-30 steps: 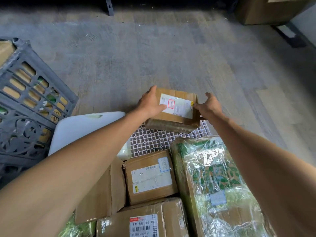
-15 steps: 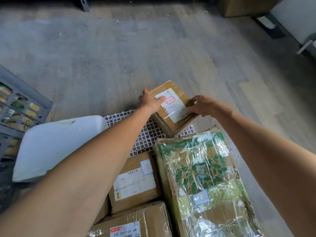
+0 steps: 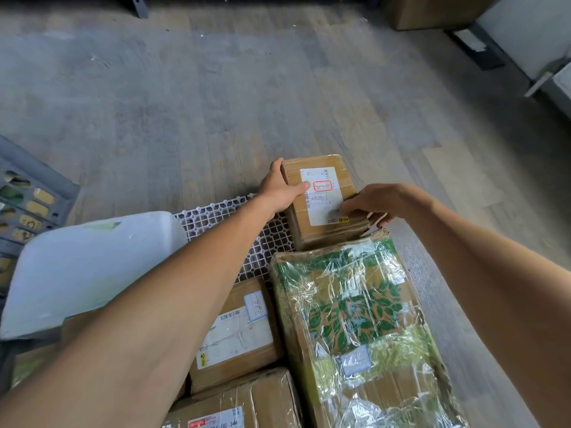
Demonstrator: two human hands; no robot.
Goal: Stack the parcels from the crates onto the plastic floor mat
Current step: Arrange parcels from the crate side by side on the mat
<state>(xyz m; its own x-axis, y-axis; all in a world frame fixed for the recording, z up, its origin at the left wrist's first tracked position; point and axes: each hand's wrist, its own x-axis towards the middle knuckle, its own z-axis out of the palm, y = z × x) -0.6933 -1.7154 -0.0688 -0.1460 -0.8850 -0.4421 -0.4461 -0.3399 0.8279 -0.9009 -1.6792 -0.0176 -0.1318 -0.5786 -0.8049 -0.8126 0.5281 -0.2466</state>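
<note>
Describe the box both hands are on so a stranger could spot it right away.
Look at the white lattice floor mat crowded with parcels. At its far end, just beyond the large leaf-printed parcel in clear film, a small brown box sits between the left hand and right hand. Only its white label has a red-outlined stamp.

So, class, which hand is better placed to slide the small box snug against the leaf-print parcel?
Left, probably. The left hand wraps the far-left side of the small box, so it can draw it nearer. The right hand pinches the near corner beside the leaf-print parcel, in the way.
</note>
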